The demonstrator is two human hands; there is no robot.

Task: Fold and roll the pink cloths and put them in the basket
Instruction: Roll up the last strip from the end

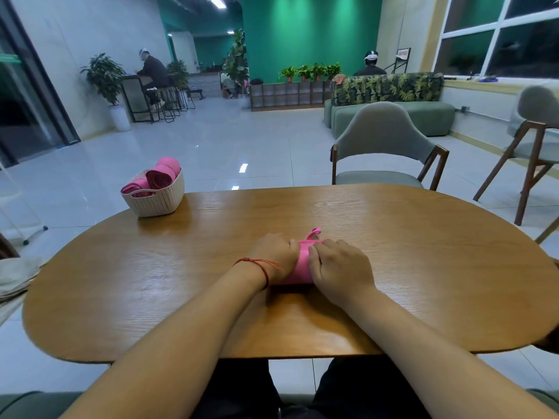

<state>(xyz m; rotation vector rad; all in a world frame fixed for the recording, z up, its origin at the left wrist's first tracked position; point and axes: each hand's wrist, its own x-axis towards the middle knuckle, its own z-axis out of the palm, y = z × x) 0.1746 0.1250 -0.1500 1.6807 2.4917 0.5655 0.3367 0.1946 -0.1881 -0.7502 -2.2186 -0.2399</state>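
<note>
A pink cloth (301,264) lies as a roll on the wooden table (393,237), near the middle. My left hand (273,252) grips its left side with curled fingers; a red string circles that wrist. My right hand (340,269) covers its right side, fingers curled over the roll. A small pink loop sticks up behind the roll. At the table's far left stands a cream woven basket (160,199) holding three rolled pink cloths (160,175).
A grey chair (384,146) with wooden legs faces the table's far side, and another chair (535,137) stands to the right. A beige cloth (15,276) lies off the left edge. People sit far back in the room.
</note>
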